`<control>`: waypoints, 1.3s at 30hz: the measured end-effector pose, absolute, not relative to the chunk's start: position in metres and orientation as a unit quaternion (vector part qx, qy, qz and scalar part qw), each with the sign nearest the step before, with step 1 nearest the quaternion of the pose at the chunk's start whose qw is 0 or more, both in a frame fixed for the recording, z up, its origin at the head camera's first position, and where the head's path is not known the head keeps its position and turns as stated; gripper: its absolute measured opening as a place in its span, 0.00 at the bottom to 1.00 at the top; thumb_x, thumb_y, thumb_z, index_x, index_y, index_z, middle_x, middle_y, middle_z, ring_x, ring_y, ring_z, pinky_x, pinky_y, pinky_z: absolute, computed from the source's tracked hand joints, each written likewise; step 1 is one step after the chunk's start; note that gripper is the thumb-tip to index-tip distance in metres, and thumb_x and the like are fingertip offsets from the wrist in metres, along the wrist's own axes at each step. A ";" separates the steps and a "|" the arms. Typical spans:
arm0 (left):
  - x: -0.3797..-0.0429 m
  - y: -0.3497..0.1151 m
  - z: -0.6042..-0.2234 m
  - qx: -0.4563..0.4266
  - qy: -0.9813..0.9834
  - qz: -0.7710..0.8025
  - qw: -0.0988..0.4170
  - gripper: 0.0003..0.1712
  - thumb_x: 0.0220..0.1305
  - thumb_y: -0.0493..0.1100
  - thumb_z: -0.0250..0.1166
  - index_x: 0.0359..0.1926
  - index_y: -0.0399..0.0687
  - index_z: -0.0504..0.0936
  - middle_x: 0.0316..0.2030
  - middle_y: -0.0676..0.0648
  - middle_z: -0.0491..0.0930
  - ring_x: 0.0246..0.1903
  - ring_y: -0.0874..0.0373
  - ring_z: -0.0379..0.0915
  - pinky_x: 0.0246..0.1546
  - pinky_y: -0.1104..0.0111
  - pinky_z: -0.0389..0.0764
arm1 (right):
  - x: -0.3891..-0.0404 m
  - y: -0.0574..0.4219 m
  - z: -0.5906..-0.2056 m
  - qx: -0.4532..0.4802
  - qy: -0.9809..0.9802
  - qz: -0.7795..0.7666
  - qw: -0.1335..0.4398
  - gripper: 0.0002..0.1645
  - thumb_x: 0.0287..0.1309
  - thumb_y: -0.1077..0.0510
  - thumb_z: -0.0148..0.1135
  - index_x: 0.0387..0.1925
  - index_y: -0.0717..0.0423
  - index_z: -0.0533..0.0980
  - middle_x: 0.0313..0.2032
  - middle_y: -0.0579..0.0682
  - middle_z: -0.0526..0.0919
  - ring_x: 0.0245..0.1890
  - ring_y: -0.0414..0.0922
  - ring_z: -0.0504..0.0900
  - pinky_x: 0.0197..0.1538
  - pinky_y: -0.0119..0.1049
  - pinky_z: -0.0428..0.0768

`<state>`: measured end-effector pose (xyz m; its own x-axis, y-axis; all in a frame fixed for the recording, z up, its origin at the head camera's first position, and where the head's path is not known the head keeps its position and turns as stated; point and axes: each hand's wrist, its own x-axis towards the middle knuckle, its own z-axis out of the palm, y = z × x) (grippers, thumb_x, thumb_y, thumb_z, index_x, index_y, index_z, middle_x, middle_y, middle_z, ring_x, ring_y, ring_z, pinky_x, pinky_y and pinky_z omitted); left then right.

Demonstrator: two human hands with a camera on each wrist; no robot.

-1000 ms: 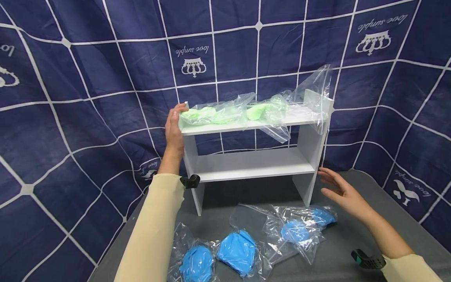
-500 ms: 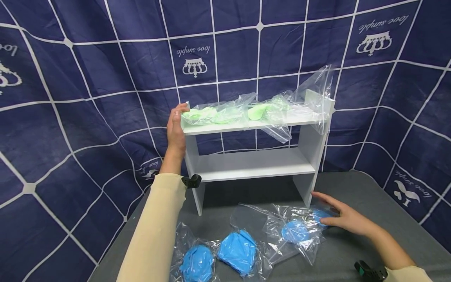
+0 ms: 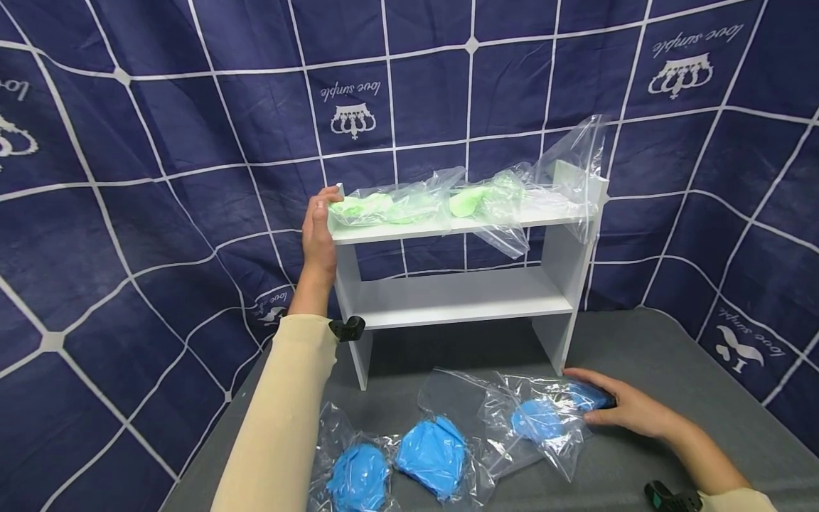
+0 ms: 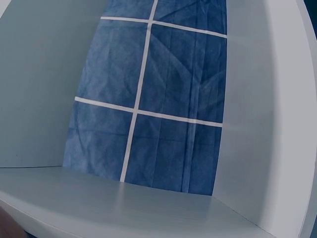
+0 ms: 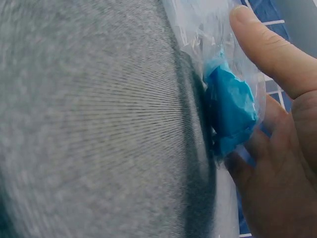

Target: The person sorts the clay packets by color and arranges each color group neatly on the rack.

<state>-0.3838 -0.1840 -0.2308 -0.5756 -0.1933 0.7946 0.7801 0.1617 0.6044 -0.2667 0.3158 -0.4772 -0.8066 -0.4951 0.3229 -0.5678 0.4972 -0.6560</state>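
My left hand (image 3: 318, 238) grips the upper left end of a white two-tier shelf (image 3: 463, 295) in the head view, fingers over the side panel's top. Beside that hand, a clear zip bag with a pale green clay-like lump (image 3: 365, 208) lies on the upper tier; a second green lump (image 3: 468, 201) is bagged to its right. At the shelf's front right foot, my right hand (image 3: 630, 407) holds a clear bag with a blue clay-like lump (image 5: 230, 106). Thumb and fingers lie on opposite sides of it, the lump close against the grey surface.
Left of the right hand, another bagged blue lump (image 3: 536, 419) overlaps the held bag. Two more blue lumps, one round (image 3: 358, 478) and one angular (image 3: 434, 455), lie in bags nearer the front. A navy grid-patterned cloth (image 3: 422, 92) hangs behind the shelf.
My right hand has come down from beside the shelf's right panel and closed around the rightmost blue bag. My left hand stays on the shelf.
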 end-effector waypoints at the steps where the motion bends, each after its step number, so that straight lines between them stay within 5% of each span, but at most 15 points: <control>1: -0.384 -0.184 -0.231 -0.224 -0.649 -0.607 0.401 0.23 0.69 0.56 0.43 0.44 0.47 0.78 0.66 0.40 0.73 0.73 0.53 0.60 0.75 0.68 0.53 | -0.267 0.316 -0.478 0.306 -0.866 0.392 0.048 0.43 0.54 0.56 0.73 0.70 0.55 0.67 0.65 0.56 0.76 0.62 0.19 0.66 0.57 0.14 0.64; 10: -0.387 -0.185 -0.231 -0.226 -0.649 -0.605 0.402 0.21 0.69 0.61 0.43 0.42 0.56 0.77 0.66 0.42 0.73 0.73 0.54 0.60 0.75 0.67 0.53 | -0.268 0.314 -0.486 0.318 -0.872 0.358 0.097 0.38 0.50 0.53 0.75 0.63 0.55 0.74 0.62 0.58 0.79 0.63 0.16 0.63 0.58 0.10 0.60; 17: -0.385 -0.185 -0.229 -0.238 -0.646 -0.604 0.403 0.27 0.70 0.55 0.41 0.47 0.38 0.75 0.67 0.39 0.71 0.74 0.49 0.57 0.76 0.65 0.52 | -0.272 0.316 -0.491 0.314 -0.879 0.318 0.167 0.31 0.47 0.53 0.77 0.56 0.49 0.80 0.59 0.48 0.81 0.61 0.17 0.65 0.57 0.08 0.57; 22: -0.376 -0.181 -0.226 -0.235 -0.649 -0.604 0.397 0.26 0.71 0.49 0.39 0.48 0.29 0.72 0.68 0.34 0.69 0.74 0.44 0.55 0.76 0.65 0.51 | -0.273 0.318 -0.493 0.303 -0.877 0.325 0.183 0.28 0.45 0.55 0.78 0.52 0.48 0.82 0.55 0.53 0.83 0.59 0.17 0.67 0.56 0.08 0.58; 32: -0.387 -0.187 -0.233 -0.236 -0.639 -0.607 0.410 0.20 0.69 0.64 0.45 0.40 0.59 0.76 0.66 0.38 0.73 0.73 0.51 0.60 0.75 0.68 0.53 | -0.268 0.314 -0.488 0.270 -0.883 0.343 0.174 0.24 0.47 0.56 0.77 0.49 0.45 0.83 0.55 0.52 0.83 0.58 0.17 0.69 0.55 0.07 0.60; 39: -0.387 -0.186 -0.233 -0.235 -0.646 -0.602 0.406 0.26 0.65 0.75 0.47 0.40 0.64 0.75 0.66 0.40 0.73 0.73 0.52 0.59 0.75 0.66 0.53 | -0.263 0.304 -0.479 0.279 -0.875 0.355 0.176 0.24 0.48 0.58 0.76 0.50 0.46 0.83 0.58 0.57 0.80 0.59 0.16 0.67 0.56 0.08 0.60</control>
<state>-0.3866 -0.1862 -0.2327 -0.5603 -0.1842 0.8076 0.7926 0.1640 0.5873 -0.2627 0.3038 -0.4793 -0.7827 -0.3625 0.5059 -0.6125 0.5927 -0.5230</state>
